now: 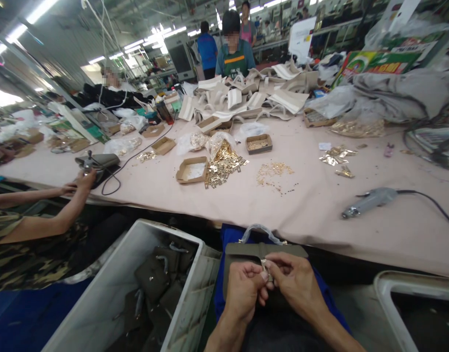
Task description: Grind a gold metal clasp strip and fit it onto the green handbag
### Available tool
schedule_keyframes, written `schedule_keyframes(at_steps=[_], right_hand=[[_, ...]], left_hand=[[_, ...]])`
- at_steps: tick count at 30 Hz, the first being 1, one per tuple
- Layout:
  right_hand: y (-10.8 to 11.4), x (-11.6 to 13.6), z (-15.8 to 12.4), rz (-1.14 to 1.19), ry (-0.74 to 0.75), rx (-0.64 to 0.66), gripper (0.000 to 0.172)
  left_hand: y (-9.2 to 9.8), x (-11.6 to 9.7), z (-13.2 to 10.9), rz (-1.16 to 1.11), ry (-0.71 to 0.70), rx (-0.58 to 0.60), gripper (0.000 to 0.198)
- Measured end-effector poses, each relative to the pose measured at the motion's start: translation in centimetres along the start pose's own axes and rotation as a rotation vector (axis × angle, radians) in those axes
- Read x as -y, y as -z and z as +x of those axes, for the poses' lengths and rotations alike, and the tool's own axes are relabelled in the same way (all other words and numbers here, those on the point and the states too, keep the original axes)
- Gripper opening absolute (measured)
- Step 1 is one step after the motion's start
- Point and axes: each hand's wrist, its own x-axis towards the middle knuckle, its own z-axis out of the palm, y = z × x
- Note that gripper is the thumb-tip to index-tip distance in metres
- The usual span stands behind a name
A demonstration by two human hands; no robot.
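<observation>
A dark olive handbag (242, 250) rests on my lap against the table edge, its top handle (263, 229) wrapped in clear plastic. Both hands meet over the front of its flap. My left hand (244, 286) pinches a small gold metal clasp piece (264, 266) between thumb and fingers. From the other side, my right hand (292, 274) has its thumb and fingertips closed on the same piece. The fingers cover much of the clasp, so I cannot tell how it sits on the flap.
A grey electric screwdriver (371, 201) lies on the table (320, 205) at right. Gold metal plates (224, 168) and small fittings (274, 172) are heaped mid-table beside cardboard trays (191, 170). A crate (198, 249) of bags stands at left, another crate (382, 281) at right. A co-worker's hands (83, 181) work at left.
</observation>
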Motion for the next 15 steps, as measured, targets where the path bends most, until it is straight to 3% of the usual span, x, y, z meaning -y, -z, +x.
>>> schedule_keyframes(at_steps=[5, 9, 15], right_hand=[[-0.4, 0.3, -0.7, 0.05, -0.042, -0.013, 0.031], [-0.4, 0.3, -1.4, 0.001, -0.077, 0.09, 0.036], [0.1, -0.3, -1.6, -0.136, -0.015, 0.136, 0.043]], left_hand=[[0.3, 0.2, -0.1, 0.06, -0.003, 0.008, 0.027], [0.6, 0.1, 0.1, 0.101, -0.015, 0.01, 0.031], [1.0, 0.3, 0.4, 0.129, 0.032, -0.028, 0.033]])
